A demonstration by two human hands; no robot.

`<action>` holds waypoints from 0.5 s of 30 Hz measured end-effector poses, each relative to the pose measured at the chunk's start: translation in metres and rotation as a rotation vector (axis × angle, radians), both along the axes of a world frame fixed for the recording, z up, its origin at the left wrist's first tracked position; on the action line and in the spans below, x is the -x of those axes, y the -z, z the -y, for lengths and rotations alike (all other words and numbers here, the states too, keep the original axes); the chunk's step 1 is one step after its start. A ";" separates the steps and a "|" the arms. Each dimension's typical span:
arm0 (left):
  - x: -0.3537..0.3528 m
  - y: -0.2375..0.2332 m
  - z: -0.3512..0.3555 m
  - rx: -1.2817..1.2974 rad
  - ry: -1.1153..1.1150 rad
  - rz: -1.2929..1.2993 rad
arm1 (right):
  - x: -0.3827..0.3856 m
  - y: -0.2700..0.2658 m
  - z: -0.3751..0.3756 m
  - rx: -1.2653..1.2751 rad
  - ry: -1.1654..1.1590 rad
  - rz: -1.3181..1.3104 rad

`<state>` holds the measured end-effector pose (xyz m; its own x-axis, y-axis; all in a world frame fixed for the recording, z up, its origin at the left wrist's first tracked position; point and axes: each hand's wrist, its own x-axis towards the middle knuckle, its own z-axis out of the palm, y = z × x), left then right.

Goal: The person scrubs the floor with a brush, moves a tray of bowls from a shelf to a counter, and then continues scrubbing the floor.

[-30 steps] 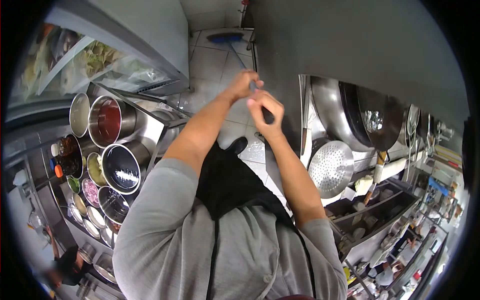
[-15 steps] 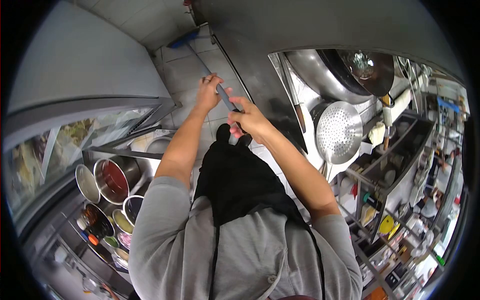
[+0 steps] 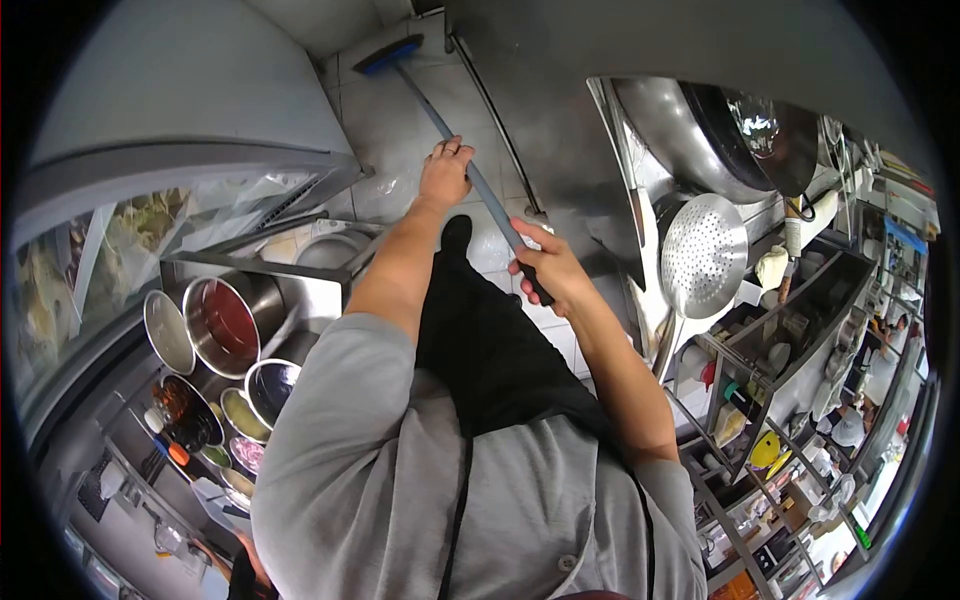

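A broom with a long grey handle [image 3: 490, 198] stretches away from me over the floor. Its blue head [image 3: 388, 55], with a dark edge, lies on the tiles at the top of the view. My left hand [image 3: 446, 173] is closed around the middle of the handle, with a ring on one finger. Lower down, my right hand [image 3: 550, 266] grips the handle near its black end [image 3: 537, 288], thumb lying along the shaft. One dark shoe [image 3: 456, 234] shows on the floor below my left hand.
Steel counter panels [image 3: 560, 150] stand on the right, with a perforated ladle [image 3: 705, 255] and large pans [image 3: 670, 135] beyond. At left are a glass-fronted cabinet [image 3: 150, 240] and several food containers, one with red liquid [image 3: 222, 325]. White tiles [image 3: 400, 130] cover the floor.
My right hand has closed on the handle's end, its fingers looser before, and shifted right and down. The broom head sits slightly higher and farther right in view. My left hand keeps its hold.
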<state>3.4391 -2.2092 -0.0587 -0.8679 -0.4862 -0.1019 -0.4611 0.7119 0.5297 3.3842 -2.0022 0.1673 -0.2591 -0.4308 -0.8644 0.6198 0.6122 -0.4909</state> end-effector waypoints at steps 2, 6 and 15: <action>-0.014 0.013 -0.026 0.040 -0.010 -0.092 | -0.018 -0.010 -0.028 -0.004 0.019 0.023; -0.048 0.020 -0.090 0.056 0.020 -0.239 | -0.058 -0.033 -0.096 0.001 0.000 0.021; -0.042 -0.091 -0.140 -0.106 0.067 -0.095 | -0.064 -0.116 -0.175 0.565 -0.184 -0.621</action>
<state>3.4810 -2.0696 0.0323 -0.9062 -0.4178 -0.0656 -0.3587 0.6771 0.6426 3.4484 -1.8274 0.2834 -0.4982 -0.8354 -0.2321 0.0526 0.2381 -0.9698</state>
